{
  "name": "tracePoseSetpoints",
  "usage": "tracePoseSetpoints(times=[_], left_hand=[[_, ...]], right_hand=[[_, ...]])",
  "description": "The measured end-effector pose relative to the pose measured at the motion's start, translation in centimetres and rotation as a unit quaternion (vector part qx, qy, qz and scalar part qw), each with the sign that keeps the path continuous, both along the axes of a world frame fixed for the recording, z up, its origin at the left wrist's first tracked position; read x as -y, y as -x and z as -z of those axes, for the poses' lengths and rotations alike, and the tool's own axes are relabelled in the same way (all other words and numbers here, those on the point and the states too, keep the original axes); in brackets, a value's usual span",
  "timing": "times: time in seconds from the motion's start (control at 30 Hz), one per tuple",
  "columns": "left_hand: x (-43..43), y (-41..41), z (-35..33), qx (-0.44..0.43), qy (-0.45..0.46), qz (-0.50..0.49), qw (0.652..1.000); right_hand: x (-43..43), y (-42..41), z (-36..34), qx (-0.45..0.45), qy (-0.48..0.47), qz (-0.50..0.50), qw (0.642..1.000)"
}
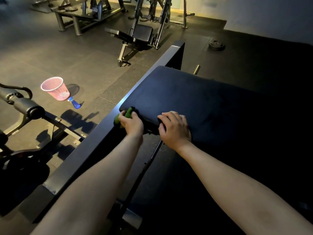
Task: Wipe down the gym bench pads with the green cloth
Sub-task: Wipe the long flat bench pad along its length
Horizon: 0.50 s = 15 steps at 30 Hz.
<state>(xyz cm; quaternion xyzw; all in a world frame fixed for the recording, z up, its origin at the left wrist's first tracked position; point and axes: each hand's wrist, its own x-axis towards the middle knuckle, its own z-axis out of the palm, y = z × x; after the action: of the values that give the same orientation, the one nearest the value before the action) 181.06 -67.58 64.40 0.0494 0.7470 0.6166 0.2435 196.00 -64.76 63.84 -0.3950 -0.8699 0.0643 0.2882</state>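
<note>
Matt dark vinyl-like bench pad [186, 95], soft green cloth [128, 113], painted metal frame [101, 133], pink plastic mesh basket [56, 89].

The green cloth [128, 114] is lying bunched against the near left corner of the bench pad [183, 97], with the left hand [131, 123] gripping it. A dark fringe, possibly its underside, is showing. The pad is presenting a broad, dark, round-cornered surface, fading into shadow rightward.
</note>
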Motion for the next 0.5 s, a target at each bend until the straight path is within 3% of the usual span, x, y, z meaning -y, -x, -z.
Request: tracePoseSetpoints(times=[0.1, 0.33, 0.5], left_hand=[[-1.5, -0.8, -0.9, 0.036, 0.022, -0.017, 0.999], [1.5, -8.5, -0.5, 0.009, -0.001, 0.032, 0.999], [3.5, -12.4, -0.3, -0.043, -0.027, 0.116, 0.992]], right_hand=[[0.0, -0.3, -0.4, 0.007, 0.012, -0.008, 1.0], [0.6, -2.8, -2.0, 0.08, 0.09, -0.078, 0.99], [1.2, -7.9, -1.4, 0.119, -0.023, 0.044, 0.992]])
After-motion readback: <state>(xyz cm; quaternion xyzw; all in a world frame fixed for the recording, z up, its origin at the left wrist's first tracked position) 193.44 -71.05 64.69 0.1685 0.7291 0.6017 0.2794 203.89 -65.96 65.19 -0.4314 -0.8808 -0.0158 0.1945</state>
